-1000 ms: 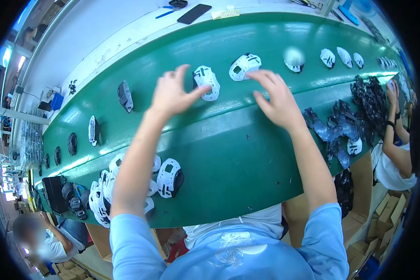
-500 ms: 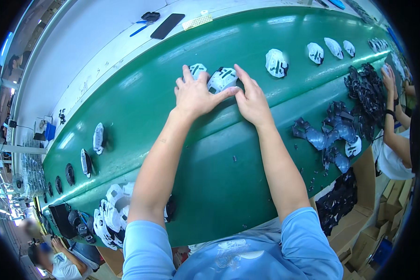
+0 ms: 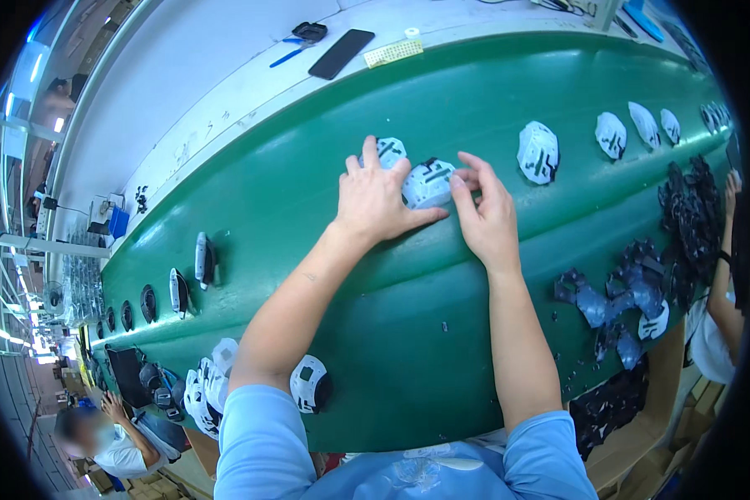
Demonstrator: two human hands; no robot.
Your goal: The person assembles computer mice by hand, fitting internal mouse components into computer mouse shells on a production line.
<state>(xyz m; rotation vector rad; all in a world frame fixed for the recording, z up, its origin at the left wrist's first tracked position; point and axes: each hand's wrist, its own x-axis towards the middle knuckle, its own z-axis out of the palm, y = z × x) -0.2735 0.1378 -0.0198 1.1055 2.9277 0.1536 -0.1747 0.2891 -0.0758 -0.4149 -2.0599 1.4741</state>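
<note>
A white shell (image 3: 429, 185) with black inserts lies on the green belt between my hands. My left hand (image 3: 373, 200) is spread, its thumb stretched along the near side of that shell and its fingers reaching beside a second white shell (image 3: 388, 152). That second shell sits just behind and is partly covered by my fingers. At the right edge of the nearer shell is my right hand (image 3: 487, 218), fingers bent but apart, the thumb tip close to the rim. Whether the thumb presses on it I cannot tell.
More white shells (image 3: 538, 152) stand in a row toward the far right. Dark plastic parts (image 3: 621, 292) are heaped at right. White shells (image 3: 212, 379) pile by my left forearm, one (image 3: 308, 383) beside it. A phone (image 3: 342, 54) lies on the ledge. Other people work at both sides.
The whole view has shifted, so the belt appears farther right and lower. My right fingers have bent from a straighter reach. A shell beside my left forearm shows more fully.
</note>
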